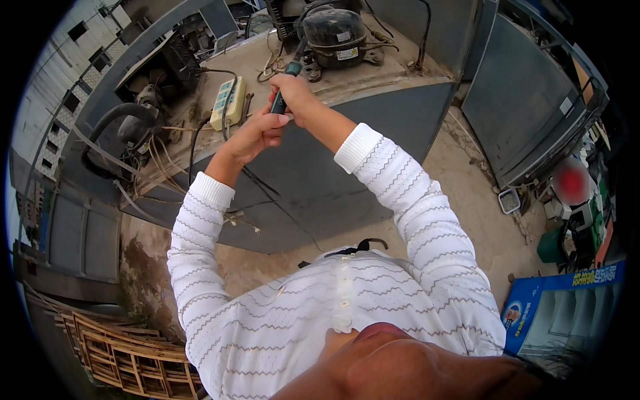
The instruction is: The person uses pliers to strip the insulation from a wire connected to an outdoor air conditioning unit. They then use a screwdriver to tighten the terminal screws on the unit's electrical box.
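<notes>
Both my hands are together over the near edge of a worn workbench (373, 87). My right hand (295, 97) is closed around a slim dark green and black handheld tool (279, 102). Part of the tool shows beyond that hand, towards a black compressor (335, 39) with a label on its side. Just below, my left hand (257, 135) has its fingers curled, with the thumb against the tool's lower end. The fingers and my right hand cover much of the tool, so its exact kind cannot be told. To the left lies a cream power strip (228, 105) with cables.
A second compressor (137, 123) with a thick black hose stands at the bench's left end. Dark cables (263, 183) hang down the bench front. Wooden frames (133, 350) lie lower left. At right are a grey panel (520, 100), a green bin (552, 245) and a blue shelf unit (567, 310).
</notes>
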The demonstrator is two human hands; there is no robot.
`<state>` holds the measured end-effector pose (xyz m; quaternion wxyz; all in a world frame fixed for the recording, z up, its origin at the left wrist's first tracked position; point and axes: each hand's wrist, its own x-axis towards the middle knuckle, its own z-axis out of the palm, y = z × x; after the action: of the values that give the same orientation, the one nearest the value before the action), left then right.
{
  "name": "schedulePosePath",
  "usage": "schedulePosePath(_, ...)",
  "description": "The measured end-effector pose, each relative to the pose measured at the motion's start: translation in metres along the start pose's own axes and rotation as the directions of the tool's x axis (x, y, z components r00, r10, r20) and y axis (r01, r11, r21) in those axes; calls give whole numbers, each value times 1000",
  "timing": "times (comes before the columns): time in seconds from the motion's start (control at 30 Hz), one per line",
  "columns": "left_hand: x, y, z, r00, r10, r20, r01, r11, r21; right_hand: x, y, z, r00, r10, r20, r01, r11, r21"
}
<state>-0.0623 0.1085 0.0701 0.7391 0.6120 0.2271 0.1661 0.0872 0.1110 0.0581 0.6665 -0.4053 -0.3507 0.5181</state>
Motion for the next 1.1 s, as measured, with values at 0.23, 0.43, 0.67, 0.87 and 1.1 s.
schedulePosePath(0.23,53,-92,9,928,290,233,-46,710,-702,-4,-2,-22,966,-78,-245,-107,745,-659)
schedulePosePath(0.43,18,-40,30,991,136,1,-134,974,-181,-8,-12,-29,991,123,55,-111,976,-187)
schedulePosePath(0.67,-10,51,104,922,203,-329,239,369,898,-33,-18,-31,850,-148,505,-334,590,735)
schedulePosePath(0.87,0,31,93,897,248,-367,274,341,899,-29,-13,-39,845,-83,529,-348,666,660)
schedulePosePath(1.1,19,-30,45,985,136,-109,-106,963,247,-10,-4,-49,973,70,220,-54,996,-76)
